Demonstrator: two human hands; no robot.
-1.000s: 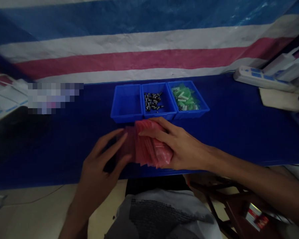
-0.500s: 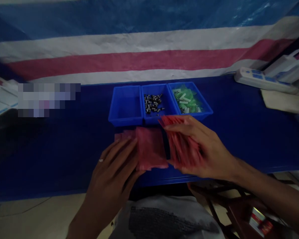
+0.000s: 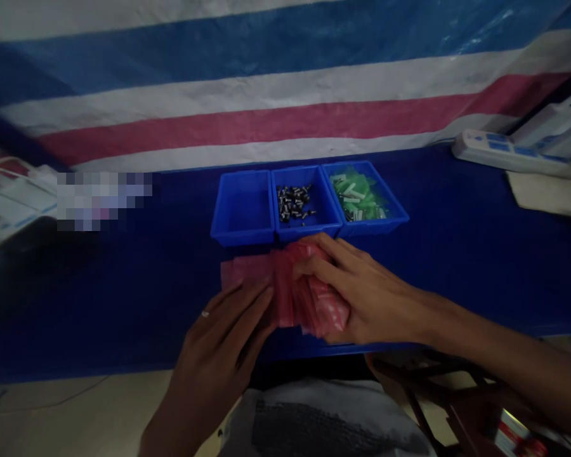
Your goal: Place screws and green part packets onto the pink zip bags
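My right hand point(image 3: 356, 279) is closed around a thick bundle of pink plastic bags point(image 3: 333, 308), its fingers bent over the top. The bundle's left side meets other pink bags point(image 3: 247, 266) that lie overlapped on the blue table. Across those bags my left hand point(image 3: 228, 336) lies with its fingers stretched out and close together, a ring on one finger. Its thumb is partly hidden. Just beyond my hands stand three joined blue bins: an empty left bin point(image 3: 242, 238), a middle bin with small black-and-silver metal parts point(image 3: 292, 202), and a right bin with green plastic bags point(image 3: 364, 193).
A white power strip point(image 3: 509, 152) and a tan flat piece point(image 3: 547, 193) lie at the right back. White objects point(image 3: 19, 190) and a blurred patch are at the left. A striped sheet point(image 3: 266, 82) hangs behind the blue table point(image 3: 124, 304). A dark stool point(image 3: 471, 406) stands below right.
My right hand has moved left with its bundle, bringing it against the bags under my left hand. The left hand stays on its bags. The view has shifted slightly.
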